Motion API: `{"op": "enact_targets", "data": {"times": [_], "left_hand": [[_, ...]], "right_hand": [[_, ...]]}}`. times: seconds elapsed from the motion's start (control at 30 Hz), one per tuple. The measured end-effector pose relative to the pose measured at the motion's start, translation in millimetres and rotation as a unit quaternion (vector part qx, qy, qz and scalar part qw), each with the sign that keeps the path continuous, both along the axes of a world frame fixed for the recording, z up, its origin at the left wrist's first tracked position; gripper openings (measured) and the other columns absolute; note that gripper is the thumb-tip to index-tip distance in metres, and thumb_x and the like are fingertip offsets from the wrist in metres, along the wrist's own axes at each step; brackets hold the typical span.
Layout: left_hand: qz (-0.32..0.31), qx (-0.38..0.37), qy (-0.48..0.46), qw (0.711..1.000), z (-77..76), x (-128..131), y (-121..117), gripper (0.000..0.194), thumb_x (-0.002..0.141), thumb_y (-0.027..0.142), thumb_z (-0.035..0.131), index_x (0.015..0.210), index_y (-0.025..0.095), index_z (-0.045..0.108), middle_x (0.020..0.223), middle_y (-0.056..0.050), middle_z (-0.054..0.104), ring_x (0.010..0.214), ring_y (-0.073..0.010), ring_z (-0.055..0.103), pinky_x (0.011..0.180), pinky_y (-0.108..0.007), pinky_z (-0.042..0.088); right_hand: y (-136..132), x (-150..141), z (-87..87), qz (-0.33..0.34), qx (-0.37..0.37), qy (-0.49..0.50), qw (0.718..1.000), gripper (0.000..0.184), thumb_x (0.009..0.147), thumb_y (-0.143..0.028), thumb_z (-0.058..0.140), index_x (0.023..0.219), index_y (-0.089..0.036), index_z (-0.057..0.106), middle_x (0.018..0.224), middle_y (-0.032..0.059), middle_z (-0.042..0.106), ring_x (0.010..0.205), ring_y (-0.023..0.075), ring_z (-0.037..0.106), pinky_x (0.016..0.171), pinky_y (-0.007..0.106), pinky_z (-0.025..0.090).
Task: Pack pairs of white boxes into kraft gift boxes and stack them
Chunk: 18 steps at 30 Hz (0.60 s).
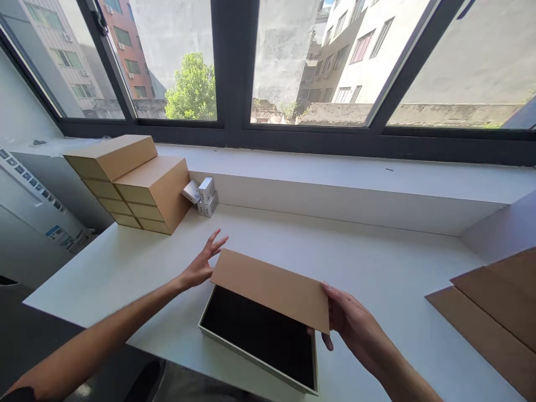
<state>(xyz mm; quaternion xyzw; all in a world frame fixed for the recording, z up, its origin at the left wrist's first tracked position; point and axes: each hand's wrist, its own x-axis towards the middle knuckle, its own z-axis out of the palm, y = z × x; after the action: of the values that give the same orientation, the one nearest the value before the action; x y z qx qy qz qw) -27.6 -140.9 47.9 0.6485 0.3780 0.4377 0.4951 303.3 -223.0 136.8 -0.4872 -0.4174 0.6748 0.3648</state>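
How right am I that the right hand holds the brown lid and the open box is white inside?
Not quite: the head view shows that the open box is black inside, not white. The right hand does hold the brown lid.

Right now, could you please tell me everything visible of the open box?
The open box is long, shallow and rectangular, with a black interior, pale walls and a plain brown, cardboard-like lid raised over its far side. It lies askew on the white table. The right hand holds the lid's right end; whether the left hand touches it is unclear.
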Motion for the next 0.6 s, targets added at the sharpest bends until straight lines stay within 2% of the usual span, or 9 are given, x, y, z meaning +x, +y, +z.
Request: {"op": "enact_targets", "data": {"times": [0.07,0.13,0.17,0.27,0.33,0.37,0.47,0.53,0.6], "left_hand": [[-0.060,-0.042,-0.044,0.996,1.0,14,28,0.095,0.069,0.050,0.082,0.148,0.023,0.036,0.132,-0.019,0.062,0.122,-0.0322,0.060,0.100,-0.044,0.047],[-0.079,-0.050,-0.080,0.992,-3.3,28,47,0.065,0.068,0.051,0.081,0.119,0.015,0.062,0.101,-0.012,0.072,0.093,-0.0255,0.069,0.080,-0.033,0.052],[-0.065,-0.040,-0.096,0.992,-7.1,33,53,0.053,0.067,0.051,0.081,0.101,0.013,0.067,0.088,-0.008,0.072,0.081,-0.0215,0.068,0.072,-0.029,0.051],[-0.003,-0.013,-0.143,0.990,-19.7,45,62,0.040,0.064,0.046,0.082,0.077,0.013,0.063,0.069,0.000,0.064,0.068,-0.0150,0.060,0.066,-0.025,0.047],[0.006,-0.019,-0.162,0.987,-24.5,48,64,0.037,0.063,0.041,0.083,0.075,0.014,0.061,0.068,0.001,0.062,0.068,-0.0140,0.058,0.067,-0.025,0.046],[0.002,-0.026,-0.167,0.986,-25.5,49,65,0.037,0.062,0.039,0.084,0.075,0.014,0.060,0.068,0.001,0.061,0.068,-0.0134,0.056,0.066,-0.025,0.046],[-0.002,-0.037,-0.181,0.983,-26.0,50,69,0.034,0.062,0.034,0.083,0.073,0.015,0.057,0.068,0.002,0.057,0.066,-0.0113,0.051,0.065,-0.024,0.042],[-0.002,-0.035,-0.180,0.983,-27.5,50,72,0.029,0.067,0.033,0.078,0.074,0.015,0.055,0.069,0.002,0.056,0.065,-0.0107,0.049,0.063,-0.024,0.039],[0.001,-0.029,-0.166,0.986,-31.5,51,75,0.024,0.071,0.031,0.073,0.075,0.015,0.055,0.069,0.001,0.055,0.066,-0.0110,0.047,0.062,-0.024,0.037]], "right_hand": [[16,6,0.8,0.057,-0.003,-0.075,0.996,0.055,0.083,-0.068,0.056,0.093,-0.015,0.065,0.059,0.0047,0.063,0.049,0.0203,0.062,0.038,0.025,0.040],[35,19,4.7,0.098,0.009,-0.192,0.976,0.063,0.082,-0.077,0.048,0.073,-0.016,0.062,0.049,0.0052,0.059,0.039,0.0174,0.055,0.039,0.027,0.039],[46,26,9.5,0.090,0.031,-0.268,0.959,0.067,0.081,-0.081,0.045,0.062,-0.018,0.057,0.046,0.0056,0.057,0.037,0.0159,0.052,0.041,0.027,0.039],[87,36,36.9,0.001,0.162,-0.453,0.877,0.073,0.081,-0.085,0.039,0.049,-0.020,0.050,0.048,0.0060,0.058,0.040,0.0145,0.052,0.046,0.029,0.042],[121,18,60.7,-0.014,0.272,-0.497,0.824,0.068,0.085,-0.080,0.039,0.055,-0.021,0.056,0.052,0.0042,0.060,0.044,0.0152,0.054,0.051,0.030,0.044],[140,1,71.4,0.007,0.327,-0.506,0.798,0.064,0.088,-0.076,0.040,0.061,-0.022,0.059,0.052,0.0029,0.060,0.045,0.0155,0.055,0.053,0.030,0.045],[199,-76,88.7,0.137,0.478,-0.532,0.686,0.038,0.098,-0.052,0.045,0.089,-0.024,0.069,0.063,0.0005,0.066,0.053,0.0155,0.060,0.058,0.030,0.046],[238,-136,86.4,0.221,0.574,-0.545,0.570,0.024,0.097,-0.031,0.049,0.112,-0.027,0.068,0.099,0.0037,0.073,0.068,0.0173,0.066,0.059,0.029,0.046],[274,-191,77.2,0.273,0.640,-0.552,0.460,0.043,0.092,-0.015,0.052,0.133,-0.029,0.057,0.140,0.0092,0.057,0.086,0.0205,0.068,0.058,0.027,0.045]]}}
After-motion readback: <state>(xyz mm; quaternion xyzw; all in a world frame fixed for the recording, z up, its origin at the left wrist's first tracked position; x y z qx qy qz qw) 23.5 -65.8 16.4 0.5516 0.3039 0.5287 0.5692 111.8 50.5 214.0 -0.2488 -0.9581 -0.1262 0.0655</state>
